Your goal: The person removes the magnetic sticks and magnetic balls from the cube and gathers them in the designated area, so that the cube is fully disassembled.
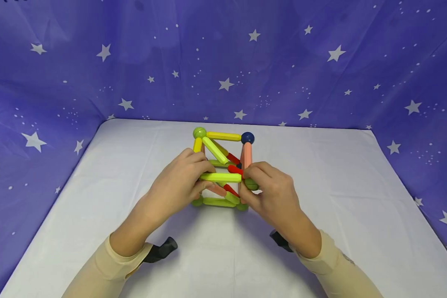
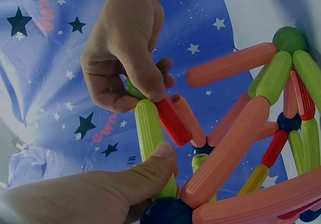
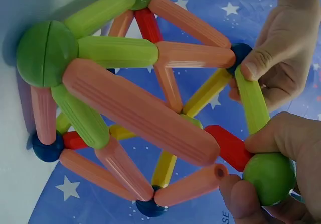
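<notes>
A cage-like frame of coloured rods and balls stands on the white table, with a yellow rod and a dark blue ball along its far top edge. My left hand pinches a lime rod close to another dark blue ball. At the rod's other end my right hand grips a green ball. A red rod also runs to that ball. In the right wrist view, two coral rods, one long and one lower, have free ends near the ball.
The white table extends around the frame on every side. A purple curtain with stars hangs behind it and at both sides. Black straps show at both wrists.
</notes>
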A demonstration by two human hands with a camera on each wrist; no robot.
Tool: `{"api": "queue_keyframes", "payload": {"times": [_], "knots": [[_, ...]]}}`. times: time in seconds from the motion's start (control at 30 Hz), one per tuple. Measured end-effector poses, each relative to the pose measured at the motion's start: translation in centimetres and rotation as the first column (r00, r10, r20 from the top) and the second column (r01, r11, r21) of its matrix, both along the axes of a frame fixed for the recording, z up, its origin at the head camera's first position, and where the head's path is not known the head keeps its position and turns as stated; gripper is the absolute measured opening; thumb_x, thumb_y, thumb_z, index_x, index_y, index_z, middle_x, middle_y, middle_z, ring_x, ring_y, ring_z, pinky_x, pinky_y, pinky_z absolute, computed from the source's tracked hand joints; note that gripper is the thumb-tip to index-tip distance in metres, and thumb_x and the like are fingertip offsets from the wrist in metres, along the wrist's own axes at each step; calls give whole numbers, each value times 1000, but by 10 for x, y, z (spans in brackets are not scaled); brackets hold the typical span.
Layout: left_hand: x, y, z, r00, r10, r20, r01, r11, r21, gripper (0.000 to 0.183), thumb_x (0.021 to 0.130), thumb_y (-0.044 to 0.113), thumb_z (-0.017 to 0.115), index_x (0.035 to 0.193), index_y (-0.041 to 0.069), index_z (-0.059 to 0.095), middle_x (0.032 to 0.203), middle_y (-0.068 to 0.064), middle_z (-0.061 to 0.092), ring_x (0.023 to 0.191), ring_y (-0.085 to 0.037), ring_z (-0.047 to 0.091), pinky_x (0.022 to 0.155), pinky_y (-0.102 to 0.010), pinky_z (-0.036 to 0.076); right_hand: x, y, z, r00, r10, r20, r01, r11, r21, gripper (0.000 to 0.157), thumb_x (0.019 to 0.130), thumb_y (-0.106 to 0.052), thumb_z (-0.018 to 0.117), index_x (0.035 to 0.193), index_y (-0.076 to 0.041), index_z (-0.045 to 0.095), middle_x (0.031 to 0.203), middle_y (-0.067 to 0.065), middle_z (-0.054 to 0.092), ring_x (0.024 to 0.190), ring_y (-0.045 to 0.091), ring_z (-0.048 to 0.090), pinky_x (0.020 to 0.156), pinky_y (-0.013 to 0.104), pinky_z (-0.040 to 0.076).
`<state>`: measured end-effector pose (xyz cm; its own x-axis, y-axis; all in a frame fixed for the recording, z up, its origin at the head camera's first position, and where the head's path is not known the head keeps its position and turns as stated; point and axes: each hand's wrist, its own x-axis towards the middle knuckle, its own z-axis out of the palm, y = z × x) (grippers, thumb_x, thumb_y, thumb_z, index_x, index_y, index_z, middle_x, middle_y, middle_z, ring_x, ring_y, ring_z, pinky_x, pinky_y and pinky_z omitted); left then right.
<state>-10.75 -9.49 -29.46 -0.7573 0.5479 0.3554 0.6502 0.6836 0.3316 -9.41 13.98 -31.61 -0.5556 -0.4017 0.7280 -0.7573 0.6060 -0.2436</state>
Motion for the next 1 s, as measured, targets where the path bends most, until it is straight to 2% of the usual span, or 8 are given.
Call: {"api": "queue_keyframes", "payload": {"times": [0.23, 0.4, 0.57, 0.63, 0.7, 0.8, 0.9, 1.0], "knots": [[0, 0, -1, 1000, -2, -1, 2, 1000, 9, 23, 78, 19, 83, 96, 13, 71, 93, 4, 62, 87, -18, 45, 75, -28, 42, 1, 13, 15, 999, -31, 41, 33, 998, -62, 14, 77, -6, 74, 86, -6, 64, 86, 1, 63, 72, 8, 55, 61, 21, 50], [-1, 0, -1, 1000, -3, -7, 3, 1000, 10, 23, 78, 19, 83, 96, 12, 72, 93, 4, 62, 88, -18, 46, 76, -29, 43, -3, 23, 25, 996, -35, 84, 49, 985, -166, 17, 74, -2, 75, 89, -6, 69, 90, 0, 65, 78, 10, 53, 66, 18, 44], [-1, 0, -1, 1000, 2, -1, -2, 1000, -4, 25, 77, 21, 84, 97, 11, 73, 95, 3, 63, 89, -18, 46, 76, -29, 43, 2, 24, 47, 981, 70, 180, -2, 934, -357, 30, 70, 14, 77, 99, 6, 72, 95, 14, 63, 81, 15, 55, 64, 14, 45], [-1, 0, -1, 1000, 3, 0, -3, 1000, -7, 25, 77, 21, 84, 98, 11, 73, 95, 3, 63, 89, -18, 46, 76, -29, 43, 3, 26, 52, 966, 128, 225, -16, 897, -442, 39, 69, 20, 75, 107, 10, 69, 95, 20, 62, 82, 18, 57, 64, 14, 48], [-1, 0, -1, 1000, 3, 0, -3, 1000, -7, 25, 77, 21, 84, 98, 11, 73, 95, 3, 63, 89, -18, 46, 76, -29, 43, -1, 31, 51, 951, 166, 260, -9, 857, -515, 46, 71, 20, 74, 115, 8, 67, 95, 21, 65, 81, 17, 60, 62, 15, 47], [-1, 0, -1, 1000, 3, -4, -3, 1000, -6, 25, 77, 21, 84, 98, 11, 73, 95, 3, 63, 89, -18, 46, 76, -29, 43, -12, 38, 46, 925, 242, 294, -10, 788, -616, 46, 76, 19, 71, 120, 7, 64, 100, 23, 67, 87, 21, 65, 70, 19, 52], [-1, 0, -1, 1000, 3, -4, -3, 1000, -7, 25, 78, 22, 83, 98, 11, 73, 95, 3, 63, 89, -18, 46, 76, -29, 43, -25, 44, 37, 917, 241, 317, 10, 782, -623, 41, 82, 14, 68, 122, 6, 63, 104, 24, 67, 91, 20, 65, 75, 21, 52], [-1, 0, -2, 1000, 3, -4, -3, 1000, -9, 25, 78, 22, 83, 98, 11, 73, 95, 3, 63, 89, -18, 45, 76, -29, 43, -39, 49, 25, 901, 229, 368, 36, 806, -590, 44, 87, 11, 64, 130, 3, 59, 107, 25, 63, 86, 22, 65, 72, 23, 54]]}}
